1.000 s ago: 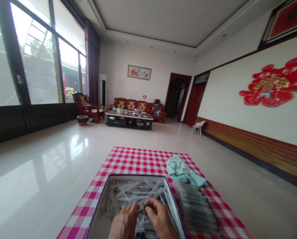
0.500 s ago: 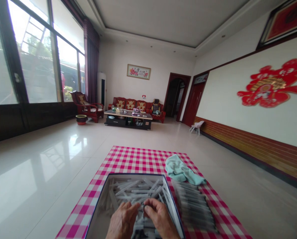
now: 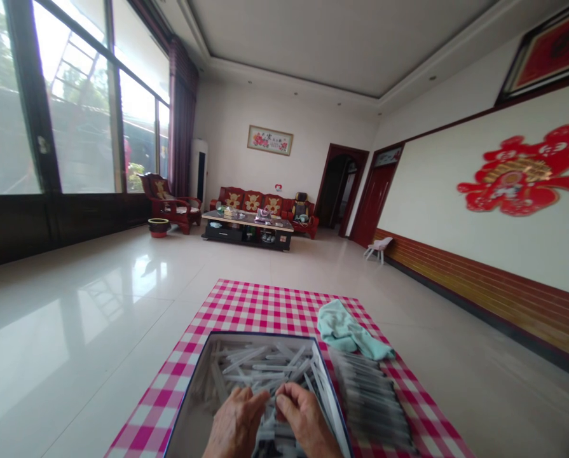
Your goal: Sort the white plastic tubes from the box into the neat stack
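Observation:
Both hands are over a shallow white box with a dark blue rim [image 3: 265,333]. Inside lie many translucent white pen-like tubes [image 3: 246,360], with some dark pieces near the bottom edge. My left hand [image 3: 239,420] has its thumb and fingers pinched together above the tubes. Close beside it, my right hand [image 3: 304,416] is closed too, thumb against curled index finger. Whatever sits between the fingertips is too small and hidden to name. To the right of the box lies a row of slim clear and black pen-like pieces [image 3: 372,401], blurred.
A crumpled mint-green cloth [image 3: 351,331] lies beyond the row of pieces. The table has a pink-and-white checked cover [image 3: 170,375]. Farther off are a low coffee table [image 3: 246,222], a red wooden sofa [image 3: 253,200], a wooden armchair [image 3: 170,203] and a small stool [image 3: 378,248].
The camera view has tilted slightly. The hands keep nearly the same place and pinch; a small dark bit seen at the right fingertips before is less visible now.

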Tool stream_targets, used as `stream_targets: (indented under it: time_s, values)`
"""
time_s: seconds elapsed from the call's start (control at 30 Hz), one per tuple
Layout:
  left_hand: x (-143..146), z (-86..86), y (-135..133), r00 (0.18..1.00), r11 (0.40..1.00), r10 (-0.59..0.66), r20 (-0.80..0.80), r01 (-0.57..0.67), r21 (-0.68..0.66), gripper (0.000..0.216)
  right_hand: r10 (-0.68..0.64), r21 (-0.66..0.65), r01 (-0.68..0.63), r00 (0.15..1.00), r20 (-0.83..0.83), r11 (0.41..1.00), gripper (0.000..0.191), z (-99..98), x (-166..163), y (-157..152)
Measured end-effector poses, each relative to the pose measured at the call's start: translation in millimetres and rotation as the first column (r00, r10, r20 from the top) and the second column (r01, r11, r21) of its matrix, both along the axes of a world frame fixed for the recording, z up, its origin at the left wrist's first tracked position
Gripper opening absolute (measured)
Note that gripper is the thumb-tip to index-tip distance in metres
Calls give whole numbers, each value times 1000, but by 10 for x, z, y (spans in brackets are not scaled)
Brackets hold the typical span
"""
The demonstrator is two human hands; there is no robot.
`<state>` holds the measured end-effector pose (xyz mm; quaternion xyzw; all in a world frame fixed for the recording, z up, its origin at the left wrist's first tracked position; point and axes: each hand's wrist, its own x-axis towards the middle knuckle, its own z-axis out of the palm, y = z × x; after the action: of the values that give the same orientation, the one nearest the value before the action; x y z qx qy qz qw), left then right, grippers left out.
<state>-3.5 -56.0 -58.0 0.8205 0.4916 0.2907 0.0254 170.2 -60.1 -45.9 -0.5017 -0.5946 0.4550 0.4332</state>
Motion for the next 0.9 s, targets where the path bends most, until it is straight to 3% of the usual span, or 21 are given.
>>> stream_targets:
  time_s: [0.3,0.43,0.67,0.77,0.9]
  values:
    - [-14,-62,19,998,998,-48,50,46,39,25,11,-53,-9,1000,29,999,35,72,-18,-16]
    - [-13,-75,32,996,998,-62,61,60,28,25,-34,52,25,980,194,998,37,43,-45,-1]
    - [3,-26,6,999,997,-38,26,37,63,26,-207,276,87,871,445,957,36,-81,-117,45]
    - [7,-1,-11,999,997,-34,-11,35,68,24,-199,253,84,859,471,964,39,-91,-109,51]
    - [20,47,-35,997,994,-37,-62,43,96,23,-79,90,48,922,380,995,44,-82,-76,52]
